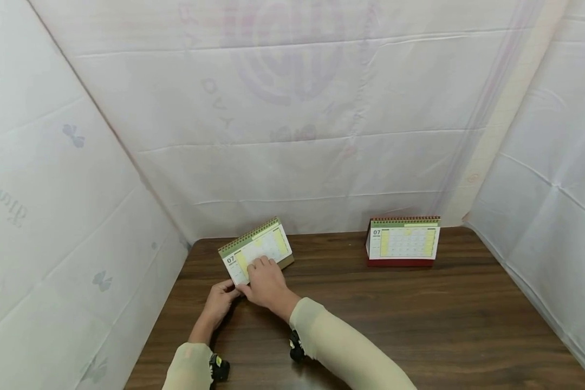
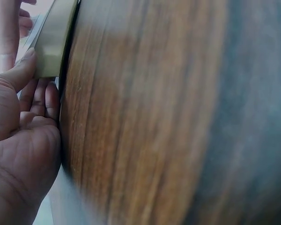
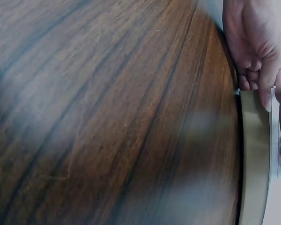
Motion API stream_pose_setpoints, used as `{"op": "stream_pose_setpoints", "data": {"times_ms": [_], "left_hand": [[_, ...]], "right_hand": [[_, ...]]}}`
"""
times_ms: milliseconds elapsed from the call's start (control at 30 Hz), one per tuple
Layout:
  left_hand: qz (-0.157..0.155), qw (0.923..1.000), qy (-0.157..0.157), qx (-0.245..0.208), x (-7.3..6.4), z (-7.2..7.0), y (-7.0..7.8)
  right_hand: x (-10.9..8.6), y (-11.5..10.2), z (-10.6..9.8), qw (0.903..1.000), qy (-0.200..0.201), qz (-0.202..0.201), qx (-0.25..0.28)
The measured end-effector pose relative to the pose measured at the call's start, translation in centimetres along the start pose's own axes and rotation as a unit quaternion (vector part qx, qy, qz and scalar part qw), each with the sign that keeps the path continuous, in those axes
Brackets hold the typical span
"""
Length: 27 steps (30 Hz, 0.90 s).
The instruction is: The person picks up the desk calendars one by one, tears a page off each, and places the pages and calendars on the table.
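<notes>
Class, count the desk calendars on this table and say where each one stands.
2. The gold-based calendar sits angled at the back left, partly covered by the right hand; the red-based calendar stands at the back right.

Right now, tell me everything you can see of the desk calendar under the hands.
The desk calendar has a white, paper-looking page with a green header, yellow blocks and a large "07"; a spiral binding runs along its top, and a gold-olive base shows below. It stands on the wood-look table, turned at an angle, its page leaning back. The left hand grips its lower-left corner; the right hand rests on the page, hiding part.
</notes>
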<state>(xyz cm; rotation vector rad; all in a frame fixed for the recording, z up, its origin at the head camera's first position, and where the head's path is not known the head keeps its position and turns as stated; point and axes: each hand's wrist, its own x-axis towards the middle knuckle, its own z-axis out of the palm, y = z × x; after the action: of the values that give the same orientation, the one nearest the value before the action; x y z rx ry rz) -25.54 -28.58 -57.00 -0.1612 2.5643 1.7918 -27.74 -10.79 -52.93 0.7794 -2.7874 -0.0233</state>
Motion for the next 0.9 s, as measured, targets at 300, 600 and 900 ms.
{"op": "stream_pose_setpoints", "data": {"times_ms": [300,600,900], "left_hand": [[0.001,1.0,-0.001,-0.003,0.0,0.0,0.3],[-0.009,0.9998,-0.008,0.017,0.0,-0.1,0.3],[-0.009,0.9997,-0.013,0.02,-0.2,-0.2,0.6]], "right_hand": [[-0.1,-0.2,-0.3,0.9996,-0.012,0.011,0.022],[-0.3,0.0,0.0,0.9997,-0.007,0.003,0.025],[-0.7,1.0,-0.2,0.9996,0.006,-0.024,0.014]]}}
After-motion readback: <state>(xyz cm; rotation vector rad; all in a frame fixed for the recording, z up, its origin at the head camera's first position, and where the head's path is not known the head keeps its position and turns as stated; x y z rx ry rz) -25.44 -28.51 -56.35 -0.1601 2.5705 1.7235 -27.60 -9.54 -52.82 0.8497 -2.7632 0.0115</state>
